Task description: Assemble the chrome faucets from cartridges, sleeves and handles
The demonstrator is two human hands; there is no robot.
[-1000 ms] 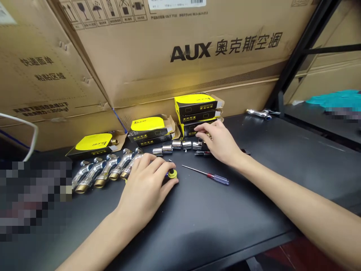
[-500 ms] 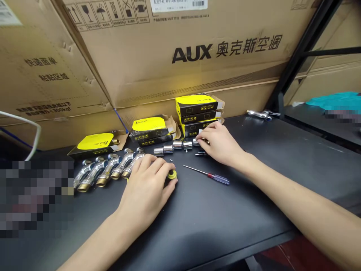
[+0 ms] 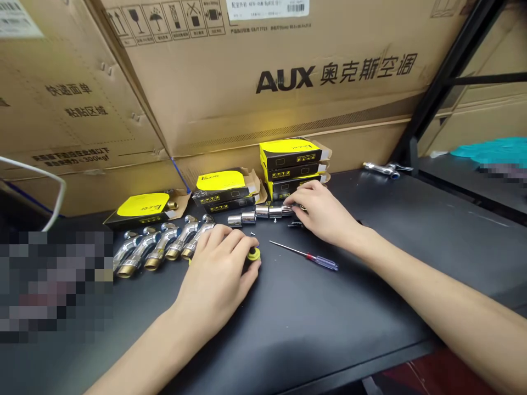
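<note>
My left hand point(image 3: 222, 263) lies curled over a black-and-yellow object point(image 3: 254, 254) on the table; its round yellow end shows by the thumb, and the palm hides the rest. My right hand point(image 3: 319, 211) is closed with its fingertips on a chrome sleeve point(image 3: 287, 210) at the right end of a row of chrome sleeves point(image 3: 248, 217). Something brass-coloured shows partly under its fingers. A small screw point(image 3: 252, 235) lies above my left fingertips. Between the hands rests a screwdriver point(image 3: 323, 262) with a clear purple handle, its shaft pointing left.
Several chrome taps with brass threads point(image 3: 154, 258) line up at left. Behind stand yellow-and-black boxes, one alone point(image 3: 142, 206), a short stack point(image 3: 222, 182) and a taller stack point(image 3: 290, 153). Another tap point(image 3: 381, 169) lies at back right. Large cartons point(image 3: 288, 109) form the back wall.
The view has shifted slightly. My right fingers have brought the end sleeve left, closer against the row. My left hand keeps its place over the black-and-yellow object.
</note>
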